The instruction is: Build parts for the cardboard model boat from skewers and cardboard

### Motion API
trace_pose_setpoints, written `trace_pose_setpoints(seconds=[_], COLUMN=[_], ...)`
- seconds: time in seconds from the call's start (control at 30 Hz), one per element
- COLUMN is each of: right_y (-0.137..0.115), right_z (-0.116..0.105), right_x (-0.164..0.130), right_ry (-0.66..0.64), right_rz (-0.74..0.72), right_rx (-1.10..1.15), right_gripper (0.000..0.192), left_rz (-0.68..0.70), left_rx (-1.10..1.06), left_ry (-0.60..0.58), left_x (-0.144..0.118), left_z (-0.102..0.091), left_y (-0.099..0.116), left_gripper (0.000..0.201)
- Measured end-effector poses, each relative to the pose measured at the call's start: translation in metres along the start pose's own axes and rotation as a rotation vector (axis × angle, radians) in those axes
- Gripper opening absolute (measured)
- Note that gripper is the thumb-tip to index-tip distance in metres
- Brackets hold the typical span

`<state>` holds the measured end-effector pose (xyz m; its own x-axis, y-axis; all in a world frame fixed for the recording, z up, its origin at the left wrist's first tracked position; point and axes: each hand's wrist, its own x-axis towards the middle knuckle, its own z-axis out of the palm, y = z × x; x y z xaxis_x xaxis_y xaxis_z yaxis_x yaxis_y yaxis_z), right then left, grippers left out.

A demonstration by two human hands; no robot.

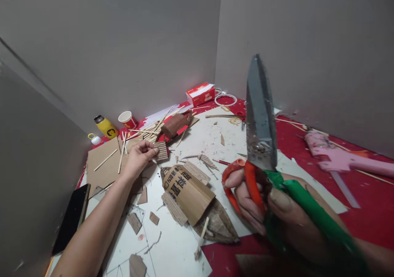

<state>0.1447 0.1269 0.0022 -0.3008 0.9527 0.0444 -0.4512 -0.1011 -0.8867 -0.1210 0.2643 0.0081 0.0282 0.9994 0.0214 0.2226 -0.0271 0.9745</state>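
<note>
My right hand (252,199) is wrapped round the handles of a pair of scissors (261,117), one handle orange and the other green. The blades point up and lie together, close to the camera. Farther off at the left, my left hand (142,153) pinches a small piece of corrugated cardboard (161,151) between thumb and fingers. Between the hands lies a cardboard boat (192,195) with a curved, printed cover and ridged strips along its sides. A second boat-like model with a brown cover (175,125) rests beyond my left hand.
Wooden sticks (152,131), a paper cup (127,120), a yellow bottle (106,126) and a red tissue box (200,94) stand or lie at the back. A pink glue gun (347,158) is at the right, a phone (71,215) at the left. Cardboard scraps (134,223) litter the white sheet.
</note>
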Motion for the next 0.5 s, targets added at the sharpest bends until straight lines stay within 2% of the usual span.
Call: trace_pose_setpoints(seconds=[0.17, 0.33, 0.43, 0.5], right_y=[-0.0003, -0.0035, -0.0038, -0.0029], right_z=[-0.0059, -0.0046, -0.0024, -0.0026], right_x=[0.002, 0.0027, 0.0029, 0.0032], right_ry=[0.005, 0.115, 0.187, 0.177], right_rz=[0.058, 0.136, 0.121, 0.071], right_rx=[-0.008, -0.043, -0.102, -0.156], right_gripper=[0.039, 0.047, 0.054, 0.052], left_rz=[-0.001, 0.011, 0.017, 0.023], left_rx=[0.015, 0.033, 0.05, 0.063], left_ry=[0.001, 0.004, -0.003, -0.003], left_x=[0.0031, 0.004, 0.0039, 0.0039], left_z=[0.0014, 0.003, 0.0038, 0.0041], left_y=[-0.0077, -0.0104, -0.0106, -0.0107], left_gripper=[0.027, 0.026, 0.025, 0.025])
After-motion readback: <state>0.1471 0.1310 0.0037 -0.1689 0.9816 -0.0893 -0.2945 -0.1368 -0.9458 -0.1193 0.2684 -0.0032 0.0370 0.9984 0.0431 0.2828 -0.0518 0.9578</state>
